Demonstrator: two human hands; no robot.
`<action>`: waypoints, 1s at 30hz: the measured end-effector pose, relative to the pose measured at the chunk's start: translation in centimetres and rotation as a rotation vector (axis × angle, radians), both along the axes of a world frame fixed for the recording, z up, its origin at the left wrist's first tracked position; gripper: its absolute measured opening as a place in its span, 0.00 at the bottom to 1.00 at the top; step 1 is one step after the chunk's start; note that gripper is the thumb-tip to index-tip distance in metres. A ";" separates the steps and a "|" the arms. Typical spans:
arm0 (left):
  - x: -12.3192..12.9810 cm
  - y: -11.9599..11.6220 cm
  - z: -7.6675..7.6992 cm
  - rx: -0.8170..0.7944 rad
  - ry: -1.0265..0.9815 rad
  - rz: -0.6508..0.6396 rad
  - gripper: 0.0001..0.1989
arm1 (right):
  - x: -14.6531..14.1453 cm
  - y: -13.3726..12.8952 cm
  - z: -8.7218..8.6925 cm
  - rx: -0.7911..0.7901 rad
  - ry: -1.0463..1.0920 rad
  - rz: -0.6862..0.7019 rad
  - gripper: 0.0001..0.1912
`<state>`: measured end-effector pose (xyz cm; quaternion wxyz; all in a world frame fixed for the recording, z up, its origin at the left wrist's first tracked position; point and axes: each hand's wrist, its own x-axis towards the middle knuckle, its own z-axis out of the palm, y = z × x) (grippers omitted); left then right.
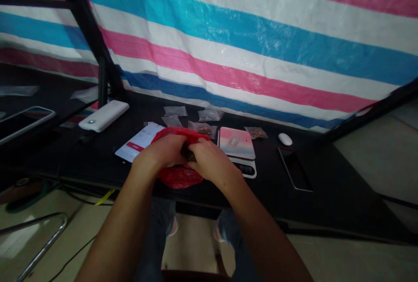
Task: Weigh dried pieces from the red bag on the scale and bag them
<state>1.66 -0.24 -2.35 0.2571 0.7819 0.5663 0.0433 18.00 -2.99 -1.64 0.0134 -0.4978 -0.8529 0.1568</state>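
My left hand (160, 151) and my right hand (209, 163) meet over a red plastic bag (179, 177) on a black tabletop (326, 186). The left hand grips the bag's upper edge. A dark clump (188, 153) shows between the two hands, held at the bag's mouth, and its exact nature is hidden by my fingers. Just right of my right hand stands a white digital scale (244, 168) with a pink patterned top. A white card with a red band (135, 145) lies partly under the bag, next to my left hand.
Several small clear bags (175, 111) lie behind my hands, some holding brown matter (203, 129). A white power bank (103, 115), white mouse (285, 139) and black phone (294, 169) share the tabletop. A striped tarpaulin (248, 47) hangs behind it.
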 end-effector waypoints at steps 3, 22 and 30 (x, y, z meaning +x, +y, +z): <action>0.1 0.1 0.2 -0.048 0.005 -0.031 0.16 | 0.1 0.1 -0.2 -0.001 0.019 0.002 0.14; -0.6 0.3 1.7 0.023 0.068 -0.108 0.12 | 1.1 1.0 0.6 -0.011 0.072 -0.027 0.10; -0.8 0.5 1.3 -0.037 0.046 -0.106 0.14 | 1.9 1.2 0.0 -0.026 0.185 0.006 0.09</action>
